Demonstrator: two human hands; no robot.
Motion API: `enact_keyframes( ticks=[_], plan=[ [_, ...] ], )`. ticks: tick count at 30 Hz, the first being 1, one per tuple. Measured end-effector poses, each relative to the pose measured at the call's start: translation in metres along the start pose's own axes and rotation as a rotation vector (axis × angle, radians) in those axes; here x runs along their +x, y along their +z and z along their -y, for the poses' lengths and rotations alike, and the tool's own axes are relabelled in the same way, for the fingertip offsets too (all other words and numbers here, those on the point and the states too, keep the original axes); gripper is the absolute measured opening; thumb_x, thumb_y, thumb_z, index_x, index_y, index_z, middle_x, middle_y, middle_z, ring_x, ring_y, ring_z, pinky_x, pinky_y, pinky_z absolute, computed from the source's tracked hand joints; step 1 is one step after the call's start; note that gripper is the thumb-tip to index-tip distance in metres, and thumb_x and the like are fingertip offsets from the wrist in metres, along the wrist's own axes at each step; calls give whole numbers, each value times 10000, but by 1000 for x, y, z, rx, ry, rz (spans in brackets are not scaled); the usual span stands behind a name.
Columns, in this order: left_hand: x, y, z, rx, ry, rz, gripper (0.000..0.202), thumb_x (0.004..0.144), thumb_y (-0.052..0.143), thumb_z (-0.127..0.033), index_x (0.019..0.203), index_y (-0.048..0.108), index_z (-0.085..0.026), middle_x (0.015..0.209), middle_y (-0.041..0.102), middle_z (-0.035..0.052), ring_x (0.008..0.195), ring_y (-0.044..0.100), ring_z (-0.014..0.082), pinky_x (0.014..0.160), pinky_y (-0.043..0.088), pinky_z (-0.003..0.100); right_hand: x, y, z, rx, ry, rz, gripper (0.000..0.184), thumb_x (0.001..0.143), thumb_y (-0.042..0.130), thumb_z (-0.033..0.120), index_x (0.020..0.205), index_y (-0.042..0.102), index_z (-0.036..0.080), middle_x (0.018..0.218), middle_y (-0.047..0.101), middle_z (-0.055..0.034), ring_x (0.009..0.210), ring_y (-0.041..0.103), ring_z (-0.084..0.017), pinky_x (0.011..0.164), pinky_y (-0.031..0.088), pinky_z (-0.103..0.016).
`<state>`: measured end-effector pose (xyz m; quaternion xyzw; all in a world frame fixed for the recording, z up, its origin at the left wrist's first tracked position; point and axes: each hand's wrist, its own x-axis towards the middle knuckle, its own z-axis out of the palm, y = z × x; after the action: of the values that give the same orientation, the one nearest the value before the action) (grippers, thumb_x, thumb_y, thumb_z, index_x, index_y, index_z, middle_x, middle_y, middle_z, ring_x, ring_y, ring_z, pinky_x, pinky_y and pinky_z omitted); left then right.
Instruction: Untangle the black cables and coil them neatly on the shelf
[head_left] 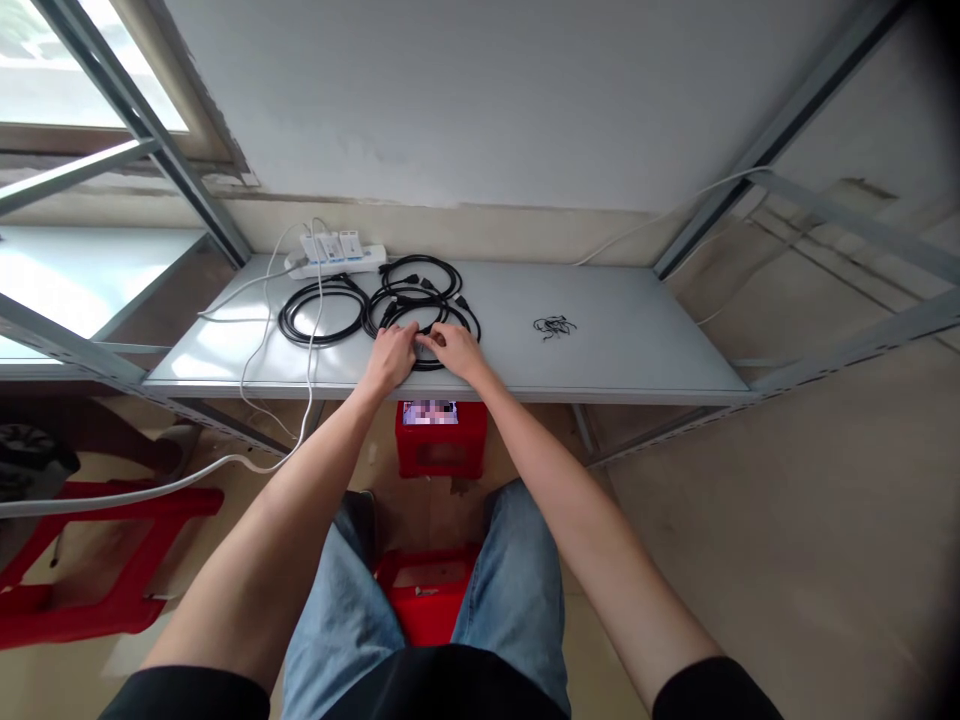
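Observation:
Both my hands rest at the front of a grey metal shelf (622,370), on a coil of black cable (442,322). My left hand (391,358) and my right hand (454,350) meet with their fingertips on the loops, and the fingers seem pinched around the cable. Behind them lies another black cable coil (420,275), partly overlapping the one in my hands. A third coil of black cable (322,314) sits to the left. A white power strip (335,258) stands against the wall, and a small tangle of thin black cord (555,326) lies to the right.
White cords (311,330) run from the power strip over the shelf edge to the floor. Below the shelf stand red plastic stools (441,440), one with a phone (430,412) on top. Metal uprights (142,130) frame the shelf, with a window at the left.

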<state>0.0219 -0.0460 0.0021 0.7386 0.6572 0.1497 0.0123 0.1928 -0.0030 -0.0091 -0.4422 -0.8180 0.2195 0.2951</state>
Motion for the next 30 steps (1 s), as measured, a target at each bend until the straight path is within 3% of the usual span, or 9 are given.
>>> enact_keyframes(
  ticks=[6, 12, 21, 26, 30],
  plan=[
    [2, 1, -2, -21, -16, -15, 316, 1083, 386, -206, 1155, 693, -186, 1068, 780, 185, 1134, 708, 358, 993, 454, 433, 5, 3, -11, 56, -15, 32, 81, 994, 692, 241, 917, 703, 216, 854, 729, -12, 821, 630, -188, 767, 415, -291],
    [2, -1, -4, -40, -17, -19, 335, 1090, 384, -205, 1177, 708, -186, 1074, 789, 183, 1130, 714, 349, 1006, 455, 431, 5, 4, -12, 14, -15, 14, 119, 994, 594, 158, 950, 685, 220, 881, 735, -24, 843, 637, -208, 771, 416, -305],
    [3, -2, -6, -63, -21, -7, 355, 1115, 372, -239, 1221, 705, -181, 1069, 783, 192, 1159, 708, 367, 1022, 448, 441, 4, 2, -11, 1, -44, -69, 151, 975, 520, 177, 924, 652, 230, 805, 689, -31, 752, 600, -217, 739, 433, -317],
    [3, 0, -5, -78, -26, -3, 351, 1120, 370, -252, 1215, 703, -195, 1084, 776, 179, 1156, 701, 353, 1036, 445, 430, 2, -1, -9, 141, -68, -121, 123, 904, 585, 199, 787, 606, 235, 704, 652, -9, 686, 596, -190, 723, 464, -313],
    [2, 0, -4, -79, -26, 2, 344, 1127, 372, -262, 1202, 701, -197, 1097, 772, 173, 1145, 699, 336, 1041, 440, 422, 3, -1, -9, 316, -11, -87, 114, 857, 616, 259, 747, 617, 228, 676, 665, -8, 669, 623, -183, 693, 487, -307]
  ],
)
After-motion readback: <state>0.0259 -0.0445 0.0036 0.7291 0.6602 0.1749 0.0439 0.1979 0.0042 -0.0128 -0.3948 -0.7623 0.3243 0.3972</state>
